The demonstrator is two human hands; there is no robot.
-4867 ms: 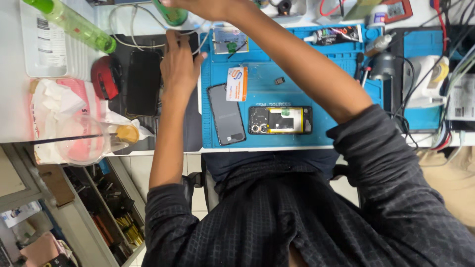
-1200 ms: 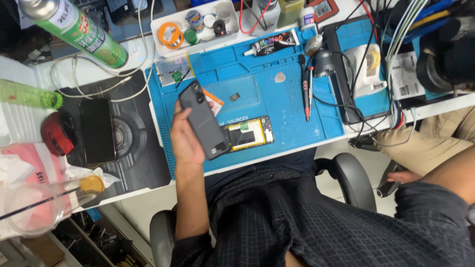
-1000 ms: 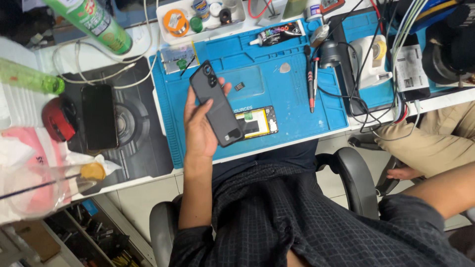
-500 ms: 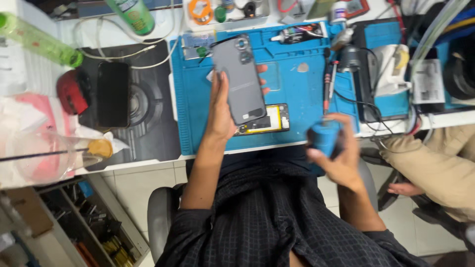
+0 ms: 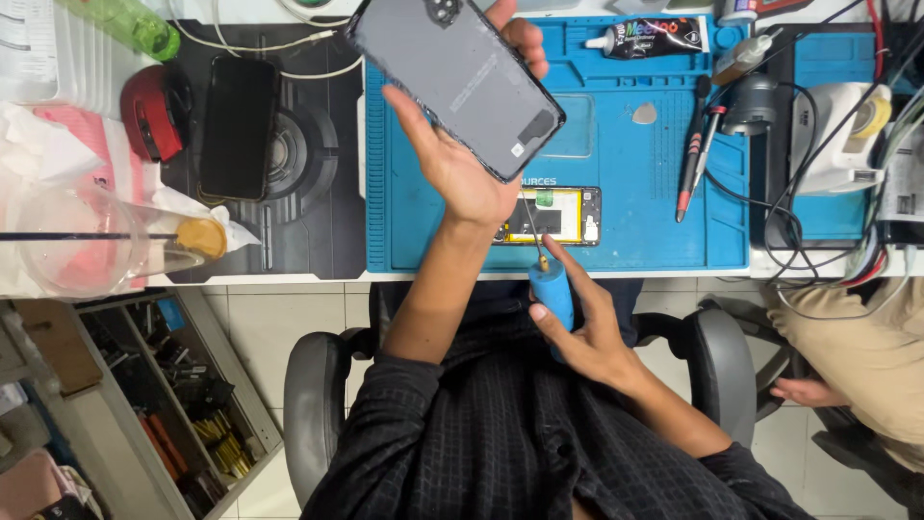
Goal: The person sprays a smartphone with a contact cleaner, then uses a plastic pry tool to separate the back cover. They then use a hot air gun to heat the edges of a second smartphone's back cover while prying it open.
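My left hand holds a dark grey phone back side up, tilted, raised above the blue work mat. My right hand grips a blue-handled tool at the mat's front edge. Its thin metal tip points up toward the lower end of the phone. An opened phone body with a yellow battery lies on the mat just beyond the tool, partly hidden by my left wrist.
A black phone lies on a dark pad, with a red object beside it. Screwdrivers, a glue tube and cables sit at the mat's right. A plastic cup stands at left. Another person sits at right.
The phone has been lifted closer to the camera. My right hand has come into view with the blue tool and turned its tip up toward the phone.
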